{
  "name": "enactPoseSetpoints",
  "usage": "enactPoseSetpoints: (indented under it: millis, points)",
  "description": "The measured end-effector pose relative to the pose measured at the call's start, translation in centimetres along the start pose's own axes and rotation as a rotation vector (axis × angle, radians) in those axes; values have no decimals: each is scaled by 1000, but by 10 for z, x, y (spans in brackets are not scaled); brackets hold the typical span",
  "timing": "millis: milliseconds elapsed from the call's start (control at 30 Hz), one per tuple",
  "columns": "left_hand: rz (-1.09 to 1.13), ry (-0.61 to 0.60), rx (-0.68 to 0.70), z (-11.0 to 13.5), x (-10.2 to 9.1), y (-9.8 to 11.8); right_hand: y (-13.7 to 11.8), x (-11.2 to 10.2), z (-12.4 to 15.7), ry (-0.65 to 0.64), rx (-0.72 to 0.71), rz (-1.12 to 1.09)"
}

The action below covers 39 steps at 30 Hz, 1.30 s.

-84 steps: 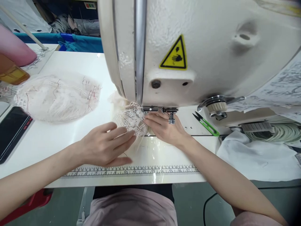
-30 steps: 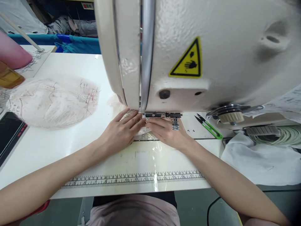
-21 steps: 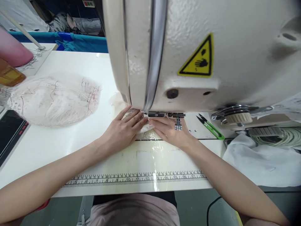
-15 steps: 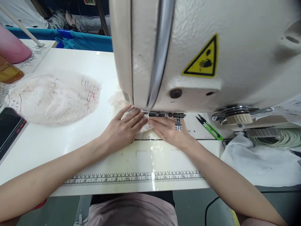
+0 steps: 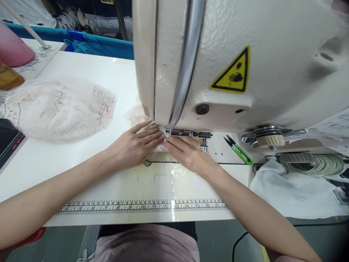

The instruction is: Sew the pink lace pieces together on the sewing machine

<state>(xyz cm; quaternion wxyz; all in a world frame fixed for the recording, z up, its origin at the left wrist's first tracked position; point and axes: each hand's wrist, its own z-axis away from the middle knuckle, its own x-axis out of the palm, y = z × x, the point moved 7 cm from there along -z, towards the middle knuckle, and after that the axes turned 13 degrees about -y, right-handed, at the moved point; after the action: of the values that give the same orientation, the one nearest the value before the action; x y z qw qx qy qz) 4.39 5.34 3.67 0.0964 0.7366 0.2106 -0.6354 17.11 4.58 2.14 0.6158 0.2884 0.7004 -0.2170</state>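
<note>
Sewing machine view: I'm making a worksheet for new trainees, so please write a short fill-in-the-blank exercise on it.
1. The warning sign on the sewing machine is shaped like a ____.
2. The snips have dark blades and a ____ handle.
3. The left hand rests on pale fabric; the hand nearer the snips is the ____ one.

Missing words: triangle; green; right.

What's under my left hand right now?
Pale lace fabric shows around the fingertips of your left hand. Whatever lies directly beneath the palm is covered, so I can't tell.
</note>
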Motion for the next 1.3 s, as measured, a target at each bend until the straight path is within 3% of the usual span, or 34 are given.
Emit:
enactPoseSetpoints:
  millis: [200,500,1300]
  points:
    - [-6,-6,-32,2,3,-3,-8,-2,-1,74,-37,145]
    - [-66,9,-82,2,4,-3,-10,-7,-3,124,-48,115]
    - [-165,-11,-210,-5,3,9,-6,-7,-1,104,-4,108]
